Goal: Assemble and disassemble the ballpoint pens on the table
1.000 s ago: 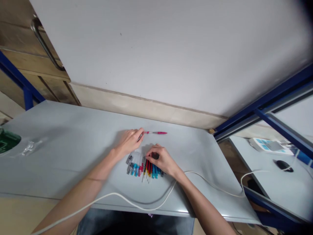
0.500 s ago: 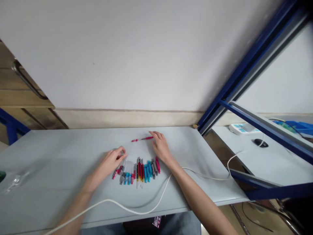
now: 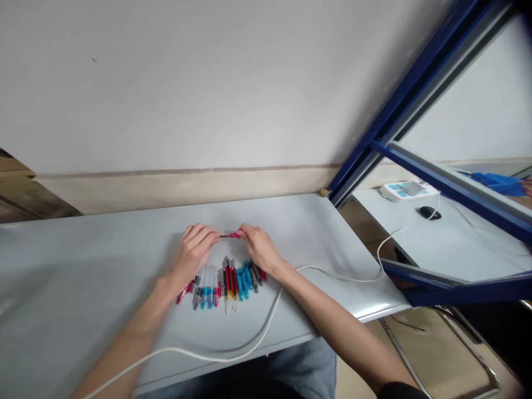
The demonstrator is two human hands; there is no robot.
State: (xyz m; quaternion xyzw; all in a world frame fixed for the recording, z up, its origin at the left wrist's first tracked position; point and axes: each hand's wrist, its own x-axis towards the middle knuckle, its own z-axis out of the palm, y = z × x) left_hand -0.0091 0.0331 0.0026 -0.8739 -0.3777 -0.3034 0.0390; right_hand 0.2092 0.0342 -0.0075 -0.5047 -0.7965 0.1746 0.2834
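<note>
Both my hands meet over the grey table (image 3: 83,277), just beyond a pile of pen parts. My left hand (image 3: 196,249) and my right hand (image 3: 257,247) each pinch one end of a pink pen (image 3: 231,235), which lies level between the fingertips. The pile of pen parts (image 3: 222,282) lies just near of my hands: red, blue, grey and clear barrels side by side, with a few red pieces at its left end.
A white cable (image 3: 257,327) loops across the near part of the table and runs off right. A blue metal frame (image 3: 419,94) rises at the right. Beyond it a second table (image 3: 457,249) carries a white device (image 3: 405,190) and a black mouse (image 3: 428,212).
My right hand reached the pink pen at the far side and drew it nearer; my left hand rose from the pile to take its other end. The view has swung to the right.
</note>
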